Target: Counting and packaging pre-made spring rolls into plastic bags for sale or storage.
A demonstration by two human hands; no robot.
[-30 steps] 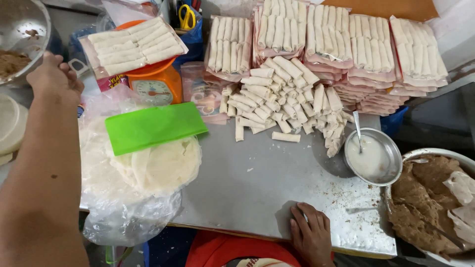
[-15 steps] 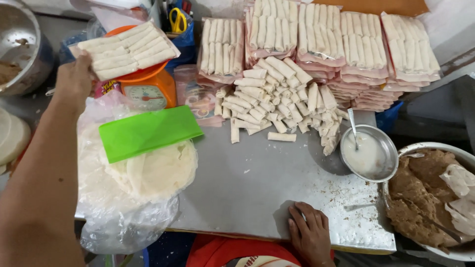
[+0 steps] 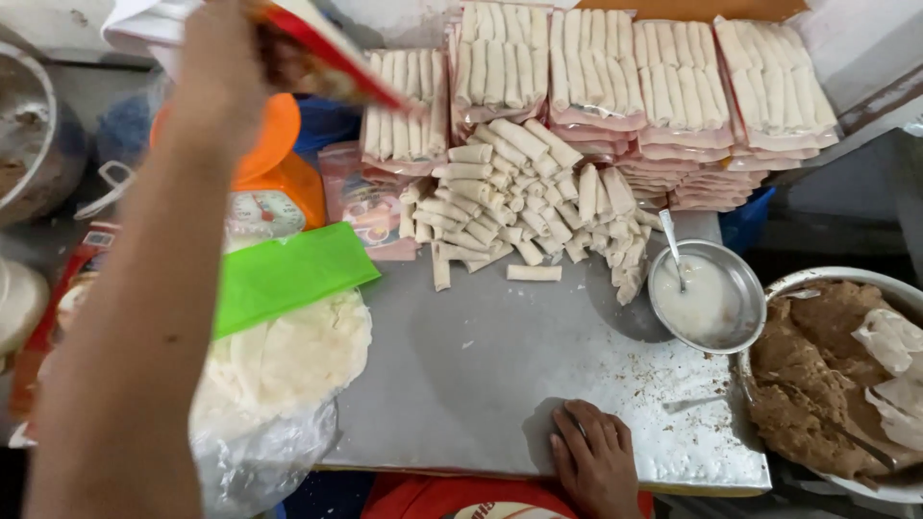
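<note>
My left hand [image 3: 219, 60] is raised at the top left and grips a red-edged tray of pale rolls [image 3: 332, 50], tilted and blurred, above the orange kitchen scale [image 3: 274, 187]. My forearm runs down the left side of the view. My right hand [image 3: 596, 459] lies flat on the front edge of the grey metal table [image 3: 481, 356], fingers apart, holding nothing. A loose pile of rolled pastries [image 3: 529, 197] sits in the middle of the table, with a single roll [image 3: 534, 273] apart in front of it.
Packed trays of rolls [image 3: 673, 91] are stacked along the back. A green sheet [image 3: 288, 274] lies over round wrappers in a plastic bag [image 3: 288, 365]. A metal bowl of white paste with a spoon [image 3: 707, 300] and a big bowl of brown filling [image 3: 827, 384] stand at right. A metal pot [image 3: 34, 144] is far left.
My left hand has lifted the tray of rolls off the orange scale and swung it up and to the right. My right hand has stayed on the table edge.
</note>
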